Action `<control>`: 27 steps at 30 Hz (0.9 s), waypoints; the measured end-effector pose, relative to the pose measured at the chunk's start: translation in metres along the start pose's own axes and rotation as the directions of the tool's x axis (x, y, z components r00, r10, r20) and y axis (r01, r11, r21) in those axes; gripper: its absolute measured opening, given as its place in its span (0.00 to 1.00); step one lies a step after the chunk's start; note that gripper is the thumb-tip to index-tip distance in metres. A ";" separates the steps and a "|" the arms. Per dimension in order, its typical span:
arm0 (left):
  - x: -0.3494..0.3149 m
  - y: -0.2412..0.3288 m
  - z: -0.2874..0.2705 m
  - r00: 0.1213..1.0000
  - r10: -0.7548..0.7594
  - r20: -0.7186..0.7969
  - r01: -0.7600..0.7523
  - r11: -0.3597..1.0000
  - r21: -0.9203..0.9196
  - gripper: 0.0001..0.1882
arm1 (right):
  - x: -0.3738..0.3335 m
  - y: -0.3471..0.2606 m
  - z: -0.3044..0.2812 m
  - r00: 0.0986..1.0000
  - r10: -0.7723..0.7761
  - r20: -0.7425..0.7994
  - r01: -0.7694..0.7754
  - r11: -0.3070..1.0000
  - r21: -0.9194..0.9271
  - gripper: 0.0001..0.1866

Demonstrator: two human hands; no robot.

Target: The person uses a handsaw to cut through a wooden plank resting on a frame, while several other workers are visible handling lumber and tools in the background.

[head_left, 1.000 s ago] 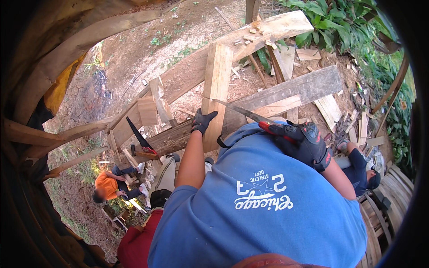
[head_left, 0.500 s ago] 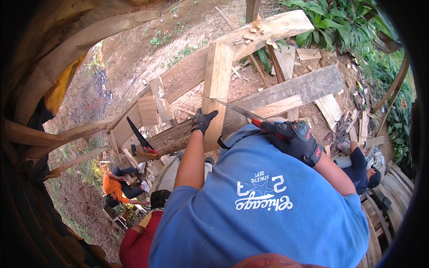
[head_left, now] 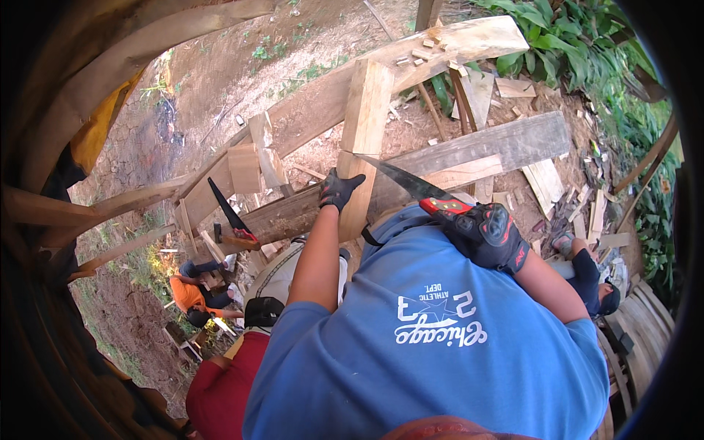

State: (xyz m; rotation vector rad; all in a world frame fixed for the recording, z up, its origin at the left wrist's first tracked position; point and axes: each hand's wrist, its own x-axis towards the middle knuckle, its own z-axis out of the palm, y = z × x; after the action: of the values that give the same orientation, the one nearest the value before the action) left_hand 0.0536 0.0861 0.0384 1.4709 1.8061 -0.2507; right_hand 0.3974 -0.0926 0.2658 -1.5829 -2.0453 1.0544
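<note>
A pale squared timber (head_left: 368,95) lies crosswise over two long boards, with a thin cut line across its upper face. My left hand (head_left: 339,191), in a black glove, grips the timber's left side just nearer than that line, thumb stretched across the top. In my right hand (head_left: 488,235), also gloved, is a handsaw (head_left: 400,180) with a red and black handle. Its dark blade slants up and left, the tip end meeting the timber at the cut line. My fingers around the handle are partly hidden by the back of the glove.
A second handsaw (head_left: 229,209) rests at the left end of the weathered board (head_left: 506,143). Small offcuts sit on the far curved beam (head_left: 469,42). People in orange (head_left: 189,295), red (head_left: 220,381) and dark clothing (head_left: 587,275) are nearby. Scrap wood (head_left: 543,183) litters the ground.
The view has shifted slightly. Relative to the timber, the saw handle sits a little nearer to me and the blade slopes more steeply. My left hand stays on the timber.
</note>
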 end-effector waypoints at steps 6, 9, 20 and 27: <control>0.003 -0.009 0.007 0.998 0.015 -0.064 -0.016 1.000 -0.008 0.49 | -0.016 0.016 0.030 0.963 0.268 -0.037 -0.239 0.908 0.343 0.28; -0.002 -0.005 0.012 0.994 0.038 -0.104 -0.046 0.996 -0.078 0.46 | -0.005 0.009 0.016 0.998 0.056 0.016 -0.056 0.997 0.045 0.30; -0.005 -0.005 0.008 0.995 0.021 -0.102 -0.025 0.999 -0.040 0.46 | -0.013 0.018 0.022 0.992 -0.013 0.125 0.023 0.996 -0.081 0.30; -0.022 0.007 0.034 0.982 -0.022 -0.188 0.028 0.999 0.033 0.44 | -0.014 -0.018 0.006 0.987 0.158 0.030 -0.159 0.936 0.313 0.31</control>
State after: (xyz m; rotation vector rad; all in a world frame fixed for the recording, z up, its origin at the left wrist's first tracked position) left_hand 0.0754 0.0522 0.0319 1.5414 1.9798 -0.1621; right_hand 0.3861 -0.1096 0.2776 -1.5939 -1.6682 1.3659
